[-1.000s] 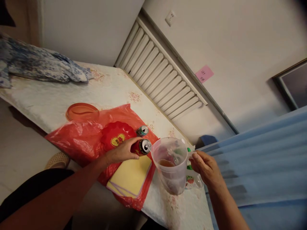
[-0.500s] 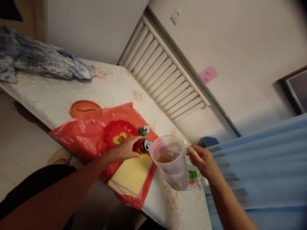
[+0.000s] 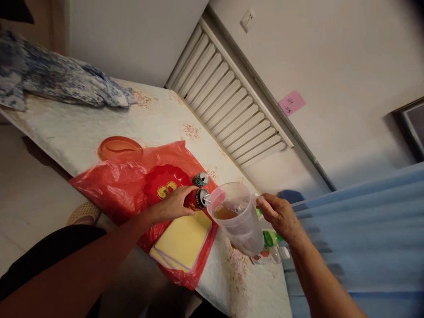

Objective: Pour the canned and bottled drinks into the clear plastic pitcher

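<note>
My left hand [image 3: 175, 204] is wrapped round a red and black drink can [image 3: 198, 199], its opened top turned toward the jug. My right hand [image 3: 278, 216] grips the handle of a translucent plastic measuring jug [image 3: 236, 225], tilted with its spout at the can's rim. Amber liquid [image 3: 227, 213] lies inside the jug. Just behind the held can stands a second, green and dark can [image 3: 200, 179], opened. A red scalloped plate [image 3: 165, 182] with a yellow emblem and folded yellow cloths [image 3: 183, 243] lie by my left hand.
A red plastic bag [image 3: 109, 181] spreads over the flowered tablecloth [image 3: 165, 117], beside an orange-red lid [image 3: 119, 148]. Plastic bottles [image 3: 273, 239] lie behind the jug. Blue-patterned fabric [image 3: 73, 84] rests at the far left. A radiator [image 3: 228, 92] and a blue curtain [image 3: 361, 234] border the table.
My right hand has raised the jug's base slightly, tipping it further toward the can. More of the bottles behind it shows. My left hand keeps its hold on the can.
</note>
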